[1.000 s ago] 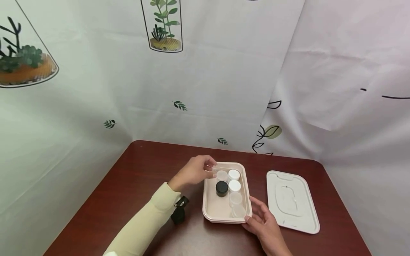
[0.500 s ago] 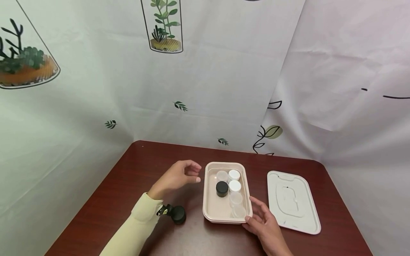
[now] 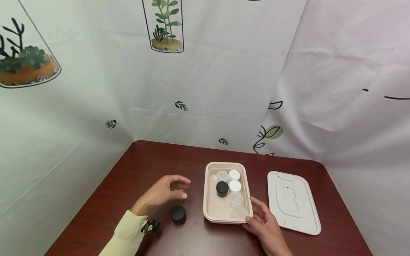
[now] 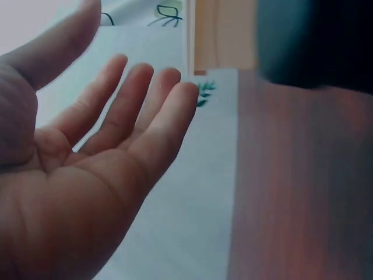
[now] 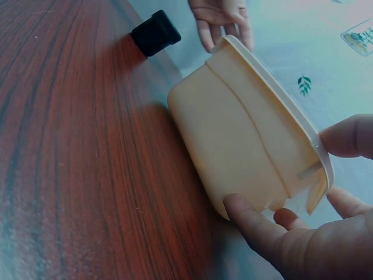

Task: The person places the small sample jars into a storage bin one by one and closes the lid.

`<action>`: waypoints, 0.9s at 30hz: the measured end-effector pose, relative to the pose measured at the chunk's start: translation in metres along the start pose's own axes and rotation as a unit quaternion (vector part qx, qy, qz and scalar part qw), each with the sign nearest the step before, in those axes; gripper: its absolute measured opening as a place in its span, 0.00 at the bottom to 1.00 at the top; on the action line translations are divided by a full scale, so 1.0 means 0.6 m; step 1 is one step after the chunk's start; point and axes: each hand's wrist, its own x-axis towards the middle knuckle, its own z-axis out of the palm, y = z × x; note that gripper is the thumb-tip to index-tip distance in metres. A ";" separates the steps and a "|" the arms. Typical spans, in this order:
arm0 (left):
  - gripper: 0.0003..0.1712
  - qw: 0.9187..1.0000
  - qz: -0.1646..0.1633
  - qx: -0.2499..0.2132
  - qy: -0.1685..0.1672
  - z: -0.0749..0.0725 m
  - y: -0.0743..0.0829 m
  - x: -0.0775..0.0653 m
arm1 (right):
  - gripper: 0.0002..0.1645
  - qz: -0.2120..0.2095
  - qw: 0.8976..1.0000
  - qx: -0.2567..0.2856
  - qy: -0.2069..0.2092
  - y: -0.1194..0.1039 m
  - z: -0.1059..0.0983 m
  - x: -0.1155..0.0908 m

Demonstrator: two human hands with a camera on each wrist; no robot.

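A beige plastic container (image 3: 209,210) stands on the dark red table, with two white-lidded jars (image 3: 235,186), several translucent jars (image 3: 236,199) and one black-lidded jar (image 3: 222,188) inside. My right hand (image 3: 265,225) holds its near right corner, thumb on the rim and fingers against the outer wall (image 5: 221,134). To the left of the container my left hand (image 3: 163,191) hovers over the table with nothing in it, fingers apart and loosely bent (image 4: 116,151). Just below and right of that hand, a second black jar (image 3: 178,214) sits on the table.
A white lid (image 3: 293,202) lies flat on the table, right of the container. White printed cloth (image 3: 205,89) hangs behind and along both sides of the table (image 3: 153,160).
My left hand has drawn away from the container's left rim, leftward and toward me, uncovering the black jar on the table. My right hand and the container have stayed in place.
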 end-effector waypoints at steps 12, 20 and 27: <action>0.36 0.997 -0.005 -0.069 -0.039 0.005 -0.064 -0.052 | 0.43 0.002 1.000 -0.005 0.003 0.001 0.001 -0.002; 0.37 0.993 -0.011 -0.097 -0.064 0.022 -0.088 -0.059 | 0.43 0.001 1.000 -0.004 0.004 0.001 0.000 -0.001; 0.37 0.993 -0.021 -0.093 -0.072 0.028 -0.095 -0.065 | 0.43 -0.004 1.000 -0.005 0.001 0.003 0.000 0.000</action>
